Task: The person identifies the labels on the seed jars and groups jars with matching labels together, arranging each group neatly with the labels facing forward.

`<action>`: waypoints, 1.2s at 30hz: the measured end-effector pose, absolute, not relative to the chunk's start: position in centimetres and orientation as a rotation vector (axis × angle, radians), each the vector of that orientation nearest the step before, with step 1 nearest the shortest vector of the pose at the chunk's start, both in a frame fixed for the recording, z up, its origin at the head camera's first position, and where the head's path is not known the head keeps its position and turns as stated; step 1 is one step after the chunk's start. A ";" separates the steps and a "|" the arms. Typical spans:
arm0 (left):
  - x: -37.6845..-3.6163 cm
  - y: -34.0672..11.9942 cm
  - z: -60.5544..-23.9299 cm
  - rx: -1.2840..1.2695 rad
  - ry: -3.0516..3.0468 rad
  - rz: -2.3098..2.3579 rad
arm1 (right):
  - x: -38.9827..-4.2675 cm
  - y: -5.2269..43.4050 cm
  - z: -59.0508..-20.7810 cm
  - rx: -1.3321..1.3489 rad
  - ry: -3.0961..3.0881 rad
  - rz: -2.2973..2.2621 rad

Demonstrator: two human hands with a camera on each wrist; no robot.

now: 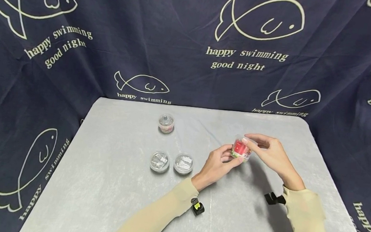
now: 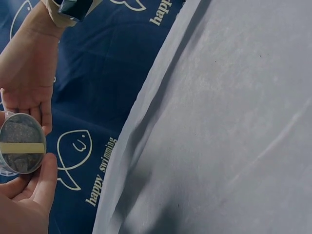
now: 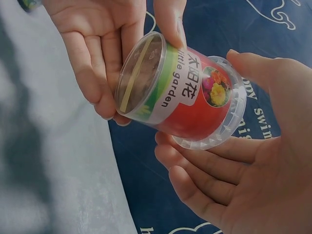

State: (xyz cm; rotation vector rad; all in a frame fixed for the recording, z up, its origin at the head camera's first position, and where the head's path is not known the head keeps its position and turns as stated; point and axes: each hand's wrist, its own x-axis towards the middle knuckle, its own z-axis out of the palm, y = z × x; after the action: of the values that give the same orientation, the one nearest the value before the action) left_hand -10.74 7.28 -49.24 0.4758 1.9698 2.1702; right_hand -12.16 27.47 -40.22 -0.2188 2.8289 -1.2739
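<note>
Both hands are holding a small red cup point(image 1: 241, 150) tilted above the table point(image 1: 106, 183): left hand point(image 1: 215, 166) pinching its base, right hand point(image 1: 269, 154) gripping its clear lid.

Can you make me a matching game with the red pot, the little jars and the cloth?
Things:
1. little garden pot
2. lone clear jar
3. pair of clear jars
4. fish cloth

Places:
A. hangs behind the table
B. side by side near the left hand
C. held between both hands
D. alone, farther back on the table

Pairs: 1-C, 2-D, 3-B, 4-A
</note>
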 end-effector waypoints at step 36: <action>-10.6 7.6 -49.3 0.400 2.249 2.124 | -11.9 25.8 -39.9 -0.143 2.960 -1.184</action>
State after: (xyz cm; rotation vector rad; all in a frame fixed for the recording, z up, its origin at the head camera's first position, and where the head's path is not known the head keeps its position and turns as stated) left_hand -10.64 7.57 -49.33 0.4001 2.2490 2.1236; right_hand -11.94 25.84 -39.87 -0.1426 2.9604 -1.1845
